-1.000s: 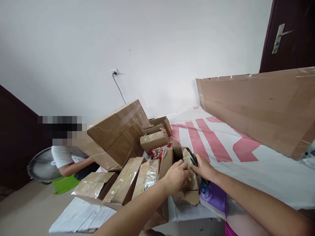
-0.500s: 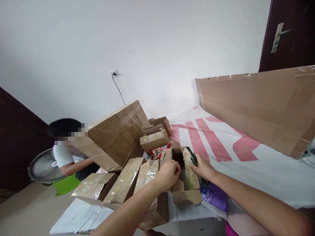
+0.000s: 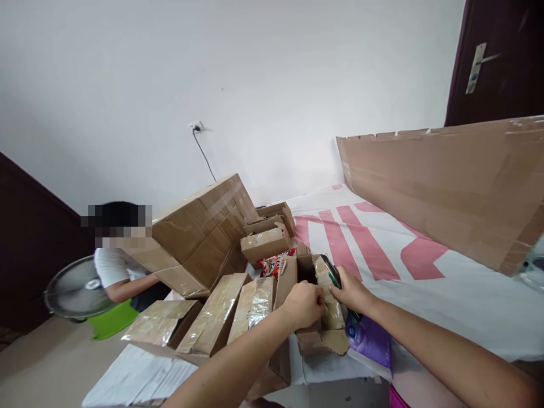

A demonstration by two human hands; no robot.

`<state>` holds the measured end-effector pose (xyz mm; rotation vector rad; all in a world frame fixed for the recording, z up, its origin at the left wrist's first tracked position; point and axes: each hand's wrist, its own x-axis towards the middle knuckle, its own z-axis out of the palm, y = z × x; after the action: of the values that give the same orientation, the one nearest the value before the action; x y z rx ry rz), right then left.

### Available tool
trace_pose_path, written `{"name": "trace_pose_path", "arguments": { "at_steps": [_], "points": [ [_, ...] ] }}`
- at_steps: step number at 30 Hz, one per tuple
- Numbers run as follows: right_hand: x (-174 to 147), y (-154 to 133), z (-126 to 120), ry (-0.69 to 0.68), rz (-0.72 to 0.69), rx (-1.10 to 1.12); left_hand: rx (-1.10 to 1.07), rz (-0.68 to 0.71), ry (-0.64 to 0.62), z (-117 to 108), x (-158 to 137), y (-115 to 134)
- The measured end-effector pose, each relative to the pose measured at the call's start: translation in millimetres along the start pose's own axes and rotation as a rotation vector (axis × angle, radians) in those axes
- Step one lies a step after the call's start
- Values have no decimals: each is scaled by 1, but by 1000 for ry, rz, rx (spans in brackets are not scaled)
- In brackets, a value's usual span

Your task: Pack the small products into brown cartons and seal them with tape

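Observation:
My left hand [image 3: 305, 306] is over the opening of a small cardboard box [image 3: 322, 341], its fingers curled near the taped flap. Whatever those fingers may pinch is hidden. My right hand [image 3: 352, 290] is closed around a slim black-and-green object [image 3: 332, 272], whose kind I cannot make out, at the right side of the same box. That box's flaps are torn and folded outward. A purple packet [image 3: 371, 341] lies just right of the box, below my right wrist. Left of the box, a red snack packet [image 3: 272, 263] rests among the cartons.
Taped cartons [image 3: 212, 314] stand to the left, with a large cardboard box [image 3: 208, 226] behind them. Another person [image 3: 113, 269] sits at the left beside a fan [image 3: 74, 289] and a green stool [image 3: 114, 321]. A long cardboard panel [image 3: 442, 187] borders the printed sheet [image 3: 408, 306].
My left hand has moved right, from the box's left edge to above its opening, closer to my right hand. The right hand stays almost in place with the black-and-green object.

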<state>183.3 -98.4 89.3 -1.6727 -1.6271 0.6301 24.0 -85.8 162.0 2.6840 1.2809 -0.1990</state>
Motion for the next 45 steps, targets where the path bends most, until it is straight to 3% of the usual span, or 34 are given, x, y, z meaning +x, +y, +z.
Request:
{"name": "trace_pose_path", "arguments": {
  "at_steps": [8, 15, 20, 28, 31, 34, 37, 39, 42, 45],
  "points": [
    [1, 0, 5, 12, -26, 27, 102, -123, 8, -5, 2, 6],
    [0, -1, 4, -4, -7, 8, 55, -206, -3, -7, 3, -8],
    [0, 1, 1, -13, 5, 11, -7, -237, 70, -14, 1, -21],
    [-1, 14, 1, 23, 3, 91, -281, -215, 246, -12, 14, -11],
    [-8, 14, -7, 64, -4, 152, -393, -172, 304, -10, 12, -13],
    [-19, 4, -19, 47, -15, 368, -458, -100, 340, -12, 1, -8],
    [-35, -12, -33, -5, -94, 593, -471, 19, 357, -16, -16, 10],
    [-48, -20, -43, 46, -165, 586, -455, 136, 351, -15, -30, 25],
    [-72, -18, -64, 112, -200, 508, -449, 277, 259, 3, -50, 40],
    [-99, 3, -93, 91, -180, 455, -475, 368, 90, 38, -63, 43]
  ]
}}
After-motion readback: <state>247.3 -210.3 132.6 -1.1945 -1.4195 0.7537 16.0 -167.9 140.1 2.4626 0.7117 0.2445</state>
